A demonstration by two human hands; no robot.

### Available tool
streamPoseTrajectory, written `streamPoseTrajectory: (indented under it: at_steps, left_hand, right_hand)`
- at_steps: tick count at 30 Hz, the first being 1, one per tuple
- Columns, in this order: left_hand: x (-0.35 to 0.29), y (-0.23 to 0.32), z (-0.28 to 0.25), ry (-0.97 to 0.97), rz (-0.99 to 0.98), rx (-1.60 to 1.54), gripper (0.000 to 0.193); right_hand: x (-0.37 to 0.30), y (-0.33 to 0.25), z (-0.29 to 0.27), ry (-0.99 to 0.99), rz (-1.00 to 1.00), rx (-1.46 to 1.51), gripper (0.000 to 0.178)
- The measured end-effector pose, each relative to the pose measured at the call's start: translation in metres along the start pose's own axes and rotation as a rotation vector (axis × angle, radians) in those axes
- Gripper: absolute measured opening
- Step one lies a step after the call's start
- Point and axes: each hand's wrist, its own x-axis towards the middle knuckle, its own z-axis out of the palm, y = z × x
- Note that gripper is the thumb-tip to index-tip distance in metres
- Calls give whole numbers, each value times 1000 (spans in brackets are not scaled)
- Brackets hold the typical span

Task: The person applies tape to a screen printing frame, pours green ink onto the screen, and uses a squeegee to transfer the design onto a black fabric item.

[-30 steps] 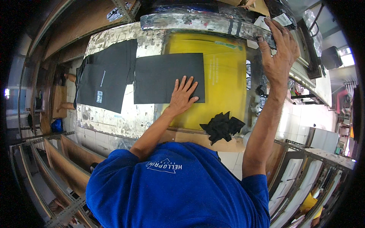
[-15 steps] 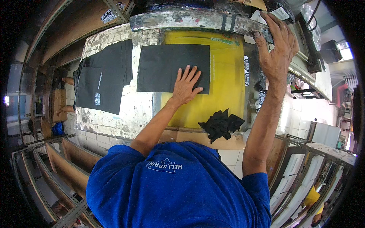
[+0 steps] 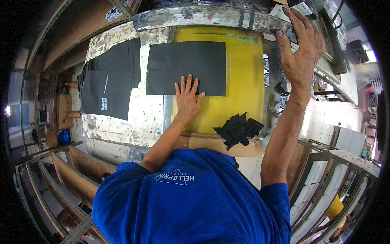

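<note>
My left hand (image 3: 188,98) lies flat on the lower part of a plain black fabric sheet (image 3: 170,61), fingers spread. The sheet rests partly on a yellow board (image 3: 248,77) and partly on a paint-spattered white tabletop (image 3: 109,130). At the far right, my right hand (image 3: 302,53) grips the end of a long, ink-stained grey frame bar (image 3: 195,18), thumb on the near side. The bar runs across the back, above the board. Left of the sheet lies a fanned stack of black fabric pieces (image 3: 109,81), the top one printed in white.
A crumpled black cloth (image 3: 239,129) lies at the board's near right edge. Wooden shelving racks (image 3: 77,175) stand at the near left, and another rack (image 3: 317,183) at the near right. Another person's hands (image 3: 72,116) show at the far left. Papers (image 3: 302,8) lie behind the bar.
My left hand has slid left and slightly nearer across the black sheet. My right hand keeps its hold on the frame bar, which appears a little higher in view.
</note>
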Motion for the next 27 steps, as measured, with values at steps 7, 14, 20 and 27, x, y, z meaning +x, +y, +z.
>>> streamPoseTrajectory:
  at_steps: [7, 14, 20, 27]
  left_hand:
    - [2, 0, 2, -12, -5, 19, 61]
    - [2, -2, 5, -21, -9, 29, 61]
    - [3, -1, 4, -34, -19, 28, 62]
    - [3, -1, 5, -16, -2, 22, 61]
  right_hand:
    - [-5, 5, 4, 15, 8, 6, 51]
    - [-2, 2, 3, 11, 12, 7, 51]
    - [-2, 3, 3, 13, 21, 17, 55]
    - [-1, 2, 2, 7, 19, 5, 55]
